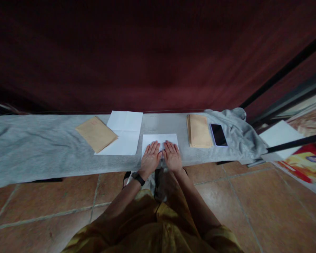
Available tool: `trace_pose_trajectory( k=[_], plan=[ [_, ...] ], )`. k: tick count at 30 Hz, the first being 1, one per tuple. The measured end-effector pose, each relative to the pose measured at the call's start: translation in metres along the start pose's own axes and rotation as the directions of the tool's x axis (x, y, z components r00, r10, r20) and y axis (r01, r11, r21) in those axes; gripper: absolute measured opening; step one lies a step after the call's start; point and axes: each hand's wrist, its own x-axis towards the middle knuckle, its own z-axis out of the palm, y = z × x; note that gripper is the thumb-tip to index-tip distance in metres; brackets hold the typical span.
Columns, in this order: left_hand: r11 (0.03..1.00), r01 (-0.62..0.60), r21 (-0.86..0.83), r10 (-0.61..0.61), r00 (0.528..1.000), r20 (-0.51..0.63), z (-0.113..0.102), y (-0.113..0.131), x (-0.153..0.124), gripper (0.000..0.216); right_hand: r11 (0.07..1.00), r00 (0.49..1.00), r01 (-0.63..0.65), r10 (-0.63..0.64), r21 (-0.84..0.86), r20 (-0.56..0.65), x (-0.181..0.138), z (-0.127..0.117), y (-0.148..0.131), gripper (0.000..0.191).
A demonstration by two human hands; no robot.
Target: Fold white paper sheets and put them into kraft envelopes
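Setting: a dark red curtain point(147, 52) is hanging behind a long bench point(42, 151) draped in grey cloth, and terracotta floor tiles point(252, 196) are showing on the near side.

Item in hand: a folded white paper sheet point(160, 138) is lying at the near edge of the bench, mid-scene. The left hand point(150, 159), with a black wristwatch point(138, 178) on its wrist, and the right hand point(172, 157) are pressing down on it side by side. The fingers are lying flat and close together, gripping nothing.

Left of it: an unfolded white paper sheet point(125, 131) is lying flat, with a single brown paper envelope point(96, 134) overlapping its left edge.

Right of it: a stack of brown paper envelopes point(199, 130) is sitting squared up, and a black-screened smartphone point(218, 135) is lying just beside it.

Progress, as judged: the fold in the centre sheet appears made and is being flattened. The sheet is not yet in any envelope, and the other sheet is lying unfolded.
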Motion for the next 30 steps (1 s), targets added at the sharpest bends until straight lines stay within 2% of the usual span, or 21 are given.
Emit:
trace_pose_trajectory(
  k=[13,30],
  plan=[
    [0.999,0.045,0.018,-0.045,0.998,-0.046,-0.002,-0.004,-0.005,0.053,0.996,0.994,-0.086,0.083,-0.034,-0.073,-0.008,0.000,0.009,0.047],
    [0.995,0.100,0.011,-0.099,0.991,-0.089,-0.005,-0.011,-0.014,0.055,0.991,0.986,-0.120,0.112,-0.055,-0.123,-0.021,-0.006,0.022,0.048]
  ],
)
